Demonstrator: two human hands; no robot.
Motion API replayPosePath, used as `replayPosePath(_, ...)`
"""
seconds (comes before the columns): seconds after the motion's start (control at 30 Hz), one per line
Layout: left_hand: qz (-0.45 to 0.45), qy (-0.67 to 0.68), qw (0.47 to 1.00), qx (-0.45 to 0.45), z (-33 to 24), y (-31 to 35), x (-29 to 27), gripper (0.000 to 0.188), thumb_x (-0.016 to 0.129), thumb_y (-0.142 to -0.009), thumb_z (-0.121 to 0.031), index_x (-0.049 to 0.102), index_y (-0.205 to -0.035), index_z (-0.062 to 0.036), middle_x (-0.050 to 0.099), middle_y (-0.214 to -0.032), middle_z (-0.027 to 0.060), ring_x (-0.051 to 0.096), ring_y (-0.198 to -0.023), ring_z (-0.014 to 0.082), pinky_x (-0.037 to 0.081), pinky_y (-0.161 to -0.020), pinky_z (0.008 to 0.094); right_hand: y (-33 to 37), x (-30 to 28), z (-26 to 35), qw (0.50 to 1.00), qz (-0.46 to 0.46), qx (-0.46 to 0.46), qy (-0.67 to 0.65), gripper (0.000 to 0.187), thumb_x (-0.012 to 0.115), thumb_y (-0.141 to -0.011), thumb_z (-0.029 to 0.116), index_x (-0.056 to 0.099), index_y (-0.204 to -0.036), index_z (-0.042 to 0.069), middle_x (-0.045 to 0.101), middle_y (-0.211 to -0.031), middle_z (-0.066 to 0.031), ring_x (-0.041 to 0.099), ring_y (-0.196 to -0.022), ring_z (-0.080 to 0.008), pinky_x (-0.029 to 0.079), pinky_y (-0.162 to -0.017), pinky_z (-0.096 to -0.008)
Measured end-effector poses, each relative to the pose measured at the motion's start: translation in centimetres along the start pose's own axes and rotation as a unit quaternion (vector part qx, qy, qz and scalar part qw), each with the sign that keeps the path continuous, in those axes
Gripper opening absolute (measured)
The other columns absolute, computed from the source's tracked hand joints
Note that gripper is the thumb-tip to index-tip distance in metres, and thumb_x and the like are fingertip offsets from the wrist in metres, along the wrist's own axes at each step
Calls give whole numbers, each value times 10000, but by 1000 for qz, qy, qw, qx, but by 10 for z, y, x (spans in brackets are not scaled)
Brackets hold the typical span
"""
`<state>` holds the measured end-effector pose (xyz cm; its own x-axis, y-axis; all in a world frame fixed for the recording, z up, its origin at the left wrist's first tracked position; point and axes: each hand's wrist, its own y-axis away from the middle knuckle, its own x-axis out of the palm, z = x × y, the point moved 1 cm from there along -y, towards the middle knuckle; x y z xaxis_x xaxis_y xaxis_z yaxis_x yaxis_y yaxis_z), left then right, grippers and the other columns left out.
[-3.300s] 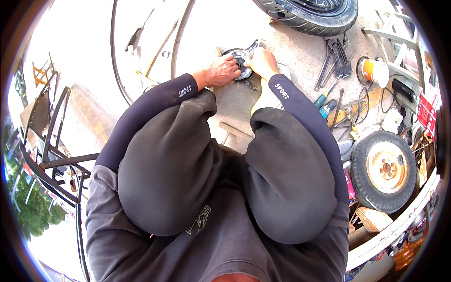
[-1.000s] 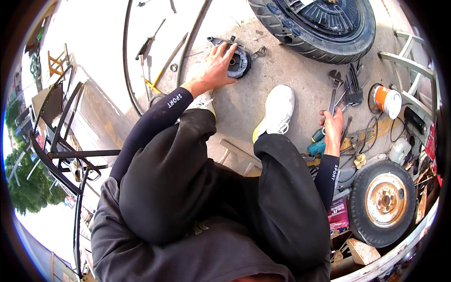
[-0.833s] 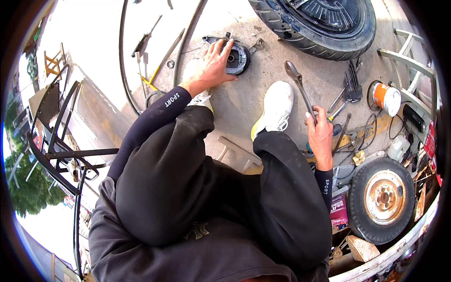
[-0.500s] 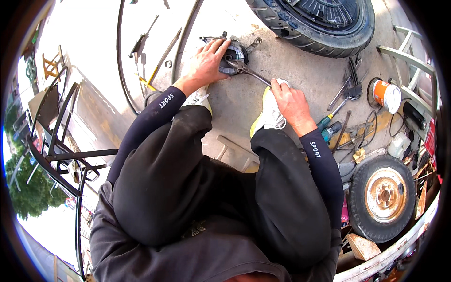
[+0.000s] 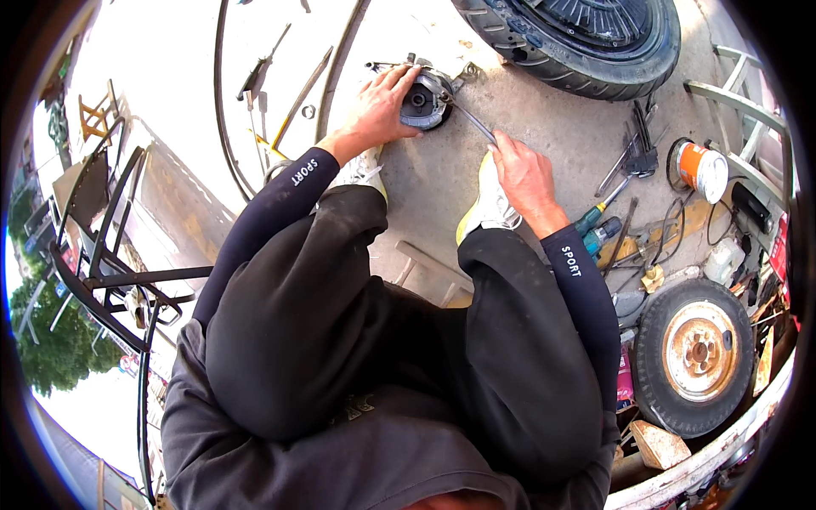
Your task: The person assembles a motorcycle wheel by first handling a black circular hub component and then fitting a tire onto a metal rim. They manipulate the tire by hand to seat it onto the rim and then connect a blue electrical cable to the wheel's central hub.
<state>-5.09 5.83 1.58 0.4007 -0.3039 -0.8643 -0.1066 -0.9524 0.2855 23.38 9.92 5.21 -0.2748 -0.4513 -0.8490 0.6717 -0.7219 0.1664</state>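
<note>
Tire (image 5: 586,72) sits near round part (image 5: 416,112) (left grip (image 5: 382,110) holding it, right grip (image 5: 525,177) clasping wrench (image 5: 473,121)).

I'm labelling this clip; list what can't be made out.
Head view: left side of the round metal part, under the left hand.
Head view: handle end of the wrench, under the right hand.
Head view: far side of the big wheel, past the top edge.
Head view: heel of the left shoe, behind the left knee.
Head view: whether the wrench grips anything: tip too small.
</note>
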Motion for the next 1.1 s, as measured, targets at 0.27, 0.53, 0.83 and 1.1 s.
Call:
replayPosePath(0.27,-7,34,999,9,2,-1,3,1184,926,-609,-341,270,-1559,-82,378,-1537,168,383,-1411,353,348,-1171,438,-2,10,-8,993,53,52,-93,213,580,-990,219,592,-1125,55,673,-826,-202,664,-770,-420,510,-643,-507)
replayPosePath(0.53,-68,149,986,30,69,21,24,1195,931,-599,-201,242,-1571,-100,371,-1532,183,334,-1442,371,328,-1185,441,11,13,7,995,33,7,-95,234,594,-983,235,617,-1134,57,686,-830,-174,675,-743,-386,527,-633,-480)
replayPosePath(0.83,-204,152,967,18,129,33,36,656,495,-839,71,408,-1475,-67,511,-1405,213,463,-1353,374,374,-1131,427,-22,31,40,993,64,-100,21,204,591,-968,229,576,-1071,53,639,-717,-119,688,-634,-308,542,-559,-420)
replayPosePath(1.1,-213,172,962,5,130,37,51,576,463,-894,70,428,-1452,-66,530,-1390,214,502,-1318,372,409,-1097,422,-12,24,49,995,28,-96,-8,217,599,-960,201,584,-1117,52,666,-779,-131,693,-640,-309,540,-547,-433)
